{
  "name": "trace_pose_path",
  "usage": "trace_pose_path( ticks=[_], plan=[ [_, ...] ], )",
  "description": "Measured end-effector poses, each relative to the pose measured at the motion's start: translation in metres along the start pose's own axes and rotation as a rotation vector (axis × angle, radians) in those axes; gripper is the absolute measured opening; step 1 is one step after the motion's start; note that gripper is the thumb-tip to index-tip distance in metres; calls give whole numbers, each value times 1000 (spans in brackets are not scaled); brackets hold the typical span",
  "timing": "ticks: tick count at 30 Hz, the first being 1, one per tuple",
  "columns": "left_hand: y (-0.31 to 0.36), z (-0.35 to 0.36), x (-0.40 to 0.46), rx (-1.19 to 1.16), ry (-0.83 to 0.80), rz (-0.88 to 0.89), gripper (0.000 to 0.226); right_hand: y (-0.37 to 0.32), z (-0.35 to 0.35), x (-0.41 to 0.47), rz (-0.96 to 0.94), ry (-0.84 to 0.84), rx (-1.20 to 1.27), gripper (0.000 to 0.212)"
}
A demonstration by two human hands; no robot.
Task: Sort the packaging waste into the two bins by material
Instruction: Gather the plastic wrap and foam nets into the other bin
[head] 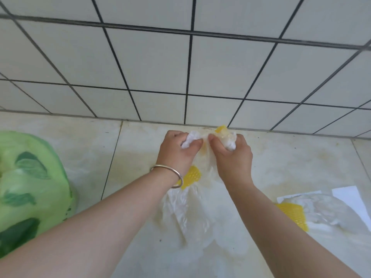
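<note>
Both my hands grip the top of a clear plastic bag [192,213] that lies on the pale floor near the wall. My left hand [176,155], with a metal bangle on the wrist, bunches its white edge. My right hand [232,155] clutches the other edge. Yellow bubble wrap [192,176] shows through the bag, and a small yellow bit [220,129] pokes out above my hands. At the left stands a bin lined with a green leaf-print bag [30,187].
At the right lie another clear plastic bag [333,213] with a yellow bubble-wrap piece [293,215] and white paper sheets [351,197]. A white tiled wall [180,67] with dark grout rises just beyond my hands.
</note>
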State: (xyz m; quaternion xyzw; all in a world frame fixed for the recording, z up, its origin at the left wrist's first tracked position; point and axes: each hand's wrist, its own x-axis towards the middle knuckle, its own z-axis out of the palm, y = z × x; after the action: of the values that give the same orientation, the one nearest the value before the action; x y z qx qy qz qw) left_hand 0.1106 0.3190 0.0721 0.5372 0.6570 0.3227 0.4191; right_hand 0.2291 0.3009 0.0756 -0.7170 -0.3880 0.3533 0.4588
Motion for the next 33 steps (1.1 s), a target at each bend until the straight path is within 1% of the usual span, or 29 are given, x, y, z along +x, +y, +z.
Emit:
trace_pose_path(
  ticks=[2,4,7,9,11,13,15,19,21,22,24,27,29,30,33],
  plan=[
    [10,-20,-11,-129,15,-35,21,-22,9,-9,34,-26,107,20],
    [23,-43,-23,-258,46,-47,20,-49,23,-22,13,-60,181,16],
    [41,-84,-39,-358,205,26,17,-93,50,-49,-80,-120,300,22],
    [49,-117,-51,-377,347,153,17,-124,72,-72,-174,-181,376,22],
    [49,-155,-63,-276,502,352,20,-150,94,-98,-301,-261,422,17],
    [39,-191,-74,-175,617,513,22,-169,120,-125,-397,-377,476,24],
    [24,-221,-82,-122,694,565,28,-180,144,-149,-447,-510,493,30],
    [-14,-263,-90,97,818,475,43,-181,185,-186,-516,-718,387,19],
    [-35,-277,-92,244,836,426,43,-175,203,-197,-492,-816,321,27],
    [-45,-283,-93,257,826,379,41,-170,212,-201,-462,-866,289,33],
    [-61,-293,-96,149,770,296,41,-163,228,-206,-425,-937,211,38],
    [-80,-302,-98,-23,654,206,45,-156,250,-206,-437,-988,98,32],
    [-91,-305,-93,-26,640,108,55,-150,267,-204,-400,-1032,37,32],
    [-97,-306,-90,-3,635,33,54,-146,277,-202,-368,-1060,-23,34],
    [-121,-311,-80,32,582,-254,38,-131,303,-197,-311,-1125,-405,41]
  ],
)
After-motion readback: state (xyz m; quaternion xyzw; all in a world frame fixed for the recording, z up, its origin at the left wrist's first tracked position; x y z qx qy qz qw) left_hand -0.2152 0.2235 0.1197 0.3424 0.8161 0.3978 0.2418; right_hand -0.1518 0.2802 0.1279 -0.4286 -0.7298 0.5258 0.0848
